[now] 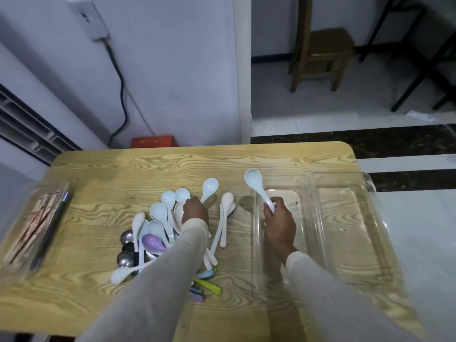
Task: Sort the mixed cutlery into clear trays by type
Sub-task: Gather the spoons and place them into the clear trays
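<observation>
Over the left compartment of the clear tray [345, 230] on my right, the fingers of my right hand [280, 224] are clenching the handle end of a white spoon [256, 186], its bowl pointing up and away, hanging above the tray's left wall. My left hand [195, 211] is reaching into the spoon pile [158, 225] mid-surface; its fingers are hiding behind the knuckles, so I cannot tell whether they are grasping anything. Risks: I am holding the spoon only by its tip, so it may be swinging or slipping and landing on the surface [123, 169] outside the tray, or in the wrong compartment. The pile is lying tangled, so lifting one spoon may be dragging others, including the purple spoon [153, 243] and the metal spoons [127, 257], toward the near edge. The tray seems to be overhanging the surface's right edge, so leaning on it may be tipping it. Chopsticks [32, 225] are sitting in the far-left tray [63, 188]. Writing: a red box [154, 141] on the floor is showing yellow marks, too blurred to read; nothing else is reading as a label.
</observation>
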